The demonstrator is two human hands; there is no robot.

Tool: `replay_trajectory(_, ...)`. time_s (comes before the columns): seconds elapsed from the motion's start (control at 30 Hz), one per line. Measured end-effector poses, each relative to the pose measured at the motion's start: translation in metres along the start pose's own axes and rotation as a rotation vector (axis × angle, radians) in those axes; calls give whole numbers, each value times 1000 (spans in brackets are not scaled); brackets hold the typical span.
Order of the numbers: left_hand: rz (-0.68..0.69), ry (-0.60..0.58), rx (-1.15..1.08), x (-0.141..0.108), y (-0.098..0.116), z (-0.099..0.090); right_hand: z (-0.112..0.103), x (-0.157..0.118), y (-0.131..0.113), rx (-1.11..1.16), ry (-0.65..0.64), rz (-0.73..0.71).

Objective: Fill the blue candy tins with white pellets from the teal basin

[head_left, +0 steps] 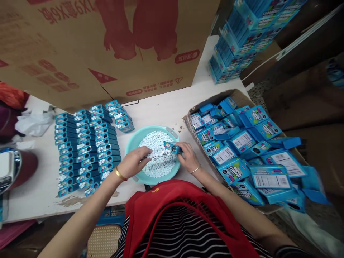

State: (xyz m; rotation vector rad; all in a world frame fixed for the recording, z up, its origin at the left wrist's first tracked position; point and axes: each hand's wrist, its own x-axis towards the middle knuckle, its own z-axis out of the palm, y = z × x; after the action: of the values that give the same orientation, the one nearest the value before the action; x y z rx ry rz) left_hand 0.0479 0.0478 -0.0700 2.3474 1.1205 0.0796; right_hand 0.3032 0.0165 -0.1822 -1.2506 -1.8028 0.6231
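Note:
A turquoise basin point(131, 139) full of small white candies point(158, 170) stands in front of me. Over its right side, my right hand point(189, 157) grips a small blue candy box point(168, 146), with the round hole in its end turned up. My left hand point(134, 163) is over the basin's left side, fingers closed at the candies. A dark thin edge shows at its fingertips, but what it holds is not clear. To the left stand rows of blue boxes point(83, 147), several with white candies on their tops.
An open carton point(193, 134) heaped with blue boxes sits to the right. Wrapped stacks of blue boxes point(228, 53) rise at the back right. A large brown cardboard box point(80, 46) blocks the back. Crumpled white paper point(34, 122) and a dark red container point(28, 165) are at left.

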Motion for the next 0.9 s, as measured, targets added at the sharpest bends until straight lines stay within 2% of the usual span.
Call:
replay_trajectory(0.1, -29, -106, 280, 12, 32, -21, 7, 1, -6, -7, -27, -34)
replay_trajectory(0.2, -75, -194, 536, 24, 66, -34, 13, 2, -11, -4, -45, -45)
replay_trajectory(0.3, -61, -231, 661, 26, 92, -46, 16, 5, -12, 11, -47, -51)
replay_trajectory(0.37, -24, -208, 672, 21, 95, -56, 15, 7, -11, 22, -46, -41)
replay_trajectory(0.47, 11, -97, 616, 14, 80, -67, 9, 8, -12, 49, -34, -18)
replay_trajectory(0.53, 28, -26, 507, 15, 62, -65, 6, 9, -16, 82, -29, -8)
replay_trajectory(0.63, 72, 2, 307, 25, 35, -40, 5, 9, -27, 136, -36, -13)
replay_trajectory(0.73, 136, -51, 185, 38, 17, -6, 1, 9, -33, 153, -79, -53)
replay_trajectory(0.8, 158, -69, 146, 42, 11, 8, -15, 7, -28, 91, -95, -43)
replay_trajectory(0.9, 121, -18, 124, 36, 3, 10, -67, -4, -9, -197, 23, 135)
